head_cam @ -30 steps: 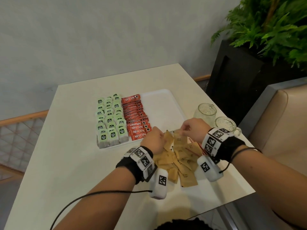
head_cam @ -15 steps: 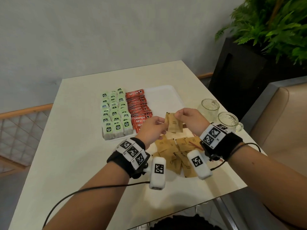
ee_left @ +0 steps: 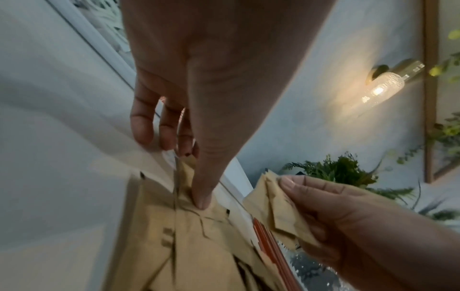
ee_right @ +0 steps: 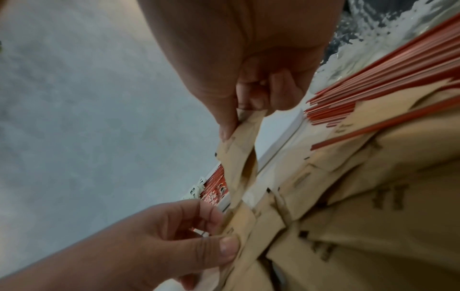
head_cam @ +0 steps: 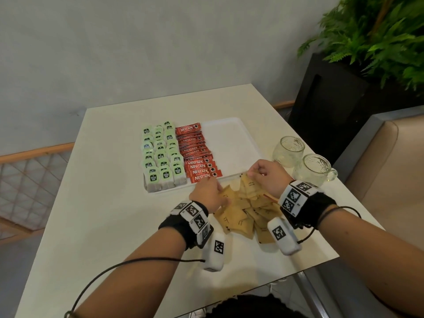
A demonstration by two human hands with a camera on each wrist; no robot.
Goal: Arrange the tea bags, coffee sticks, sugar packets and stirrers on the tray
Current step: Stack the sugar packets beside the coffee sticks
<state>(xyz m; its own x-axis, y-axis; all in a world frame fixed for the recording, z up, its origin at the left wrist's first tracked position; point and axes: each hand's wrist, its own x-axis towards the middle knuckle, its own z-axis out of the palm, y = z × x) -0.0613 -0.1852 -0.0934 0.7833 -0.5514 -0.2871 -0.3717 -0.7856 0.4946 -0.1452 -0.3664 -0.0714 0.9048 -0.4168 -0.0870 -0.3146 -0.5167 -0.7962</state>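
Note:
Rows of green tea bags (head_cam: pixel 160 154) and red coffee sticks (head_cam: pixel 197 154) fill the left half of the white tray (head_cam: pixel 229 138). Brown sugar packets (head_cam: pixel 247 210) lie in a loose pile on the table in front of the tray, covering most of the red stirrers (head_cam: pixel 269 198) (ee_right: pixel 373 88). My right hand (head_cam: pixel 263 175) (ee_right: pixel 239 118) pinches a few sugar packets (ee_right: pixel 239 157) just above the pile's far edge. My left hand (head_cam: pixel 207 193) (ee_left: pixel 194 177) is down on the pile's left side, thumb and fingers pinching one packet (ee_left: pixel 186 171).
Two glass mugs (head_cam: pixel 289 148) (head_cam: pixel 314 168) stand at the table's right edge beside the tray. A black planter with a fern (head_cam: pixel 344 99) and a padded seat (head_cam: pixel 390 157) sit to the right. The tray's right half is bare.
Both hands came down from holding packets together above the pile. My left hand let go and went back to the pile; my right hand keeps its packets, now lower.

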